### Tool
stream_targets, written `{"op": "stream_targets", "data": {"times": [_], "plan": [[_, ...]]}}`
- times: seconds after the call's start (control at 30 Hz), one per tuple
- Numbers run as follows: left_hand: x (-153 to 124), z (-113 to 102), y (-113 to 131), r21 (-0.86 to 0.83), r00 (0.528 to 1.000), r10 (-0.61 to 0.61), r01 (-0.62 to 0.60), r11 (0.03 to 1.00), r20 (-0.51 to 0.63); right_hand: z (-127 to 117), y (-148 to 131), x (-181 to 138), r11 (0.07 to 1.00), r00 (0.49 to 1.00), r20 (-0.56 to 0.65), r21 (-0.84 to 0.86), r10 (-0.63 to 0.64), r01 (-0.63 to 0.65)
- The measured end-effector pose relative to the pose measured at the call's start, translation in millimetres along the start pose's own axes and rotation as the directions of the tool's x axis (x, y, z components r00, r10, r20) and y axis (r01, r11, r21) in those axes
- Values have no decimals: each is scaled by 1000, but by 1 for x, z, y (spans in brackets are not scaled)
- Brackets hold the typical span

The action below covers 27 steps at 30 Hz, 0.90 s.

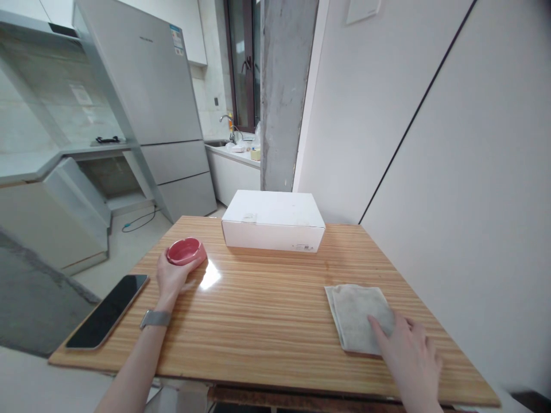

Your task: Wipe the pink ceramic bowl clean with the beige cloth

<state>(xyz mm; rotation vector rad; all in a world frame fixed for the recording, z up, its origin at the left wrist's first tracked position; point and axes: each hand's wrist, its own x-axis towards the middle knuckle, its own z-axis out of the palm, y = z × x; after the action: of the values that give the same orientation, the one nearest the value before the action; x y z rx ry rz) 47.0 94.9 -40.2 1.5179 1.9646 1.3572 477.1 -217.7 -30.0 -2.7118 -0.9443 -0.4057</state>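
My left hand (pixel 172 275), with a grey-banded watch on its wrist, is wrapped round the near left side of a round pinkish-red ashtray (pixel 198 259) at the table's left. The rim has notches, and its inside looks bare. On the right, a folded greyish-beige cloth (pixel 355 315) lies flat on the wood. My right hand (pixel 411 350) rests at the cloth's right edge, thumb on top of it and the other fingers apart from the thumb, beside the corner. Whether those fingertips touch the cloth is hard to see.
A wood-grain table (pixel 267 315) spans the front. A closed white box (pixel 273 221) stands at its far edge. A black-screened phone (pixel 109 312) lies at the left edge. Beyond are a grey fridge (pixel 146 80), a sink counter (pixel 235 163) and a white wall (pixel 473 172) close on the right.
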Motion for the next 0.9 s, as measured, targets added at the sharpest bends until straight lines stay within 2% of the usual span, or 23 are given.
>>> {"op": "stream_targets", "data": {"times": [0.07, 0.13, 0.2, 0.33, 0.4, 0.47, 0.5, 0.53, 0.57, 0.63, 0.73, 0.83, 0.87, 0.9], "plan": [[-2, 0, 0, -14, 1000, 11, -11, 1000, 2, 2, 9, 3, 999, 997, 71, -33, 24, -22], [-6, -1, 4, 4, 998, 57, -57, 998, -10, 7, 17, 10, 1000, 989, 146, 24, 13, -17], [-13, -4, 13, 61, 987, 157, -155, 986, -39, 13, 23, 21, 994, 978, 207, 98, 16, -37], [-40, -10, 44, 112, 916, 395, -387, 915, -68, 19, 28, 42, 948, 928, 370, 311, -54, -69], [-63, -7, 61, 30, 905, 426, -426, 904, -12, 16, 21, 46, 899, 923, 372, 431, -96, -80], [-94, 2, 74, -148, 898, 419, -400, 904, 136, 8, 8, 43, 829, 944, 310, 554, -117, -79], [-111, 9, 79, -263, 875, 411, -346, 901, 256, 3, -1, 40, 782, 951, 283, 618, -125, -81], [-129, 16, 83, -363, 851, 367, -230, 903, 375, -4, -11, 35, 713, 954, 264, 696, -142, -86], [-146, 24, 87, -440, 817, 301, -64, 896, 492, -12, -21, 30, 641, 952, 265, 760, -152, -109], [-177, 38, 93, -520, 704, 195, 281, 806, 683, -29, -42, 18, 498, 940, 313, 842, -138, -208], [-203, 46, 105, -481, 571, 118, 542, 690, 812, -50, -70, 0, 242, 883, 410, 902, -229, -357], [-209, 39, 116, -340, 348, 98, 753, 563, 932, -58, -92, -17, 43, 835, 469, 877, -286, -478], [-209, 34, 118, -322, 317, 105, 781, 535, 943, -57, -98, -22, 3, 823, 486, 862, -295, -508], [-208, 29, 119, -330, 322, 110, 787, 521, 940, -55, -103, -26, -27, 812, 500, 847, -301, -531]]}}
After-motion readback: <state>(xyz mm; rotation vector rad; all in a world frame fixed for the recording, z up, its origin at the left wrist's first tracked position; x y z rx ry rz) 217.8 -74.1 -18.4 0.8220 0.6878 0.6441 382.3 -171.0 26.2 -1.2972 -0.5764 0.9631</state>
